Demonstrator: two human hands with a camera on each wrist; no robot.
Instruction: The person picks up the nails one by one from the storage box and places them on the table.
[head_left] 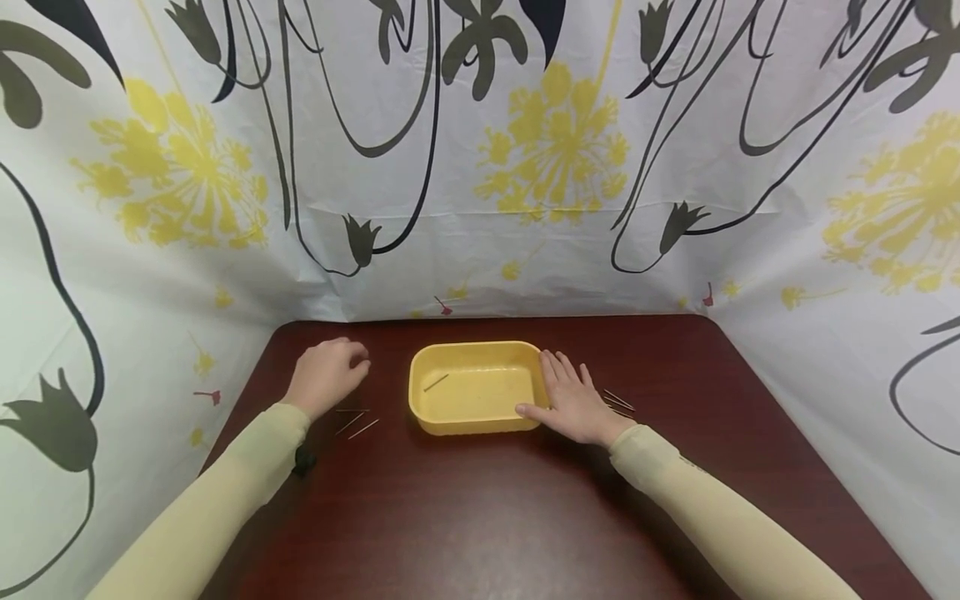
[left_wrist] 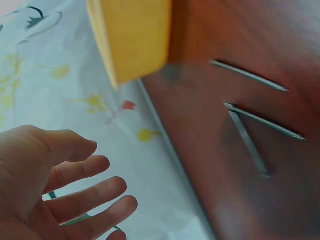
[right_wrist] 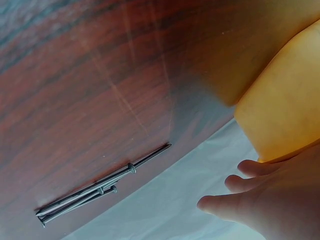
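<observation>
A yellow plastic tray (head_left: pixel 476 427) stands on the table with one nail (head_left: pixel 436 382) lying inside it. My right hand (head_left: pixel 577 404) rests with straight fingers against the tray's right side, its thumb over the rim near the front corner. Several nails (right_wrist: pixel 85 195) lie close together beside that hand, partly hidden by it in the head view. To the tray's left, my left hand (head_left: pixel 327 377) hovers above the table, fingers loosely bent and holding nothing. Three nails (left_wrist: pixel 250 75) lie on the table near it, two of them touching at one end in the left wrist view.
The dark red-brown table (head_left: pixel 480 517) has rounded far corners. A white cloth (head_left: pixel 450 183) with yellow and grey flower prints hangs behind it and along both sides. A small dark object (head_left: pixel 303 460) shows under the left wrist.
</observation>
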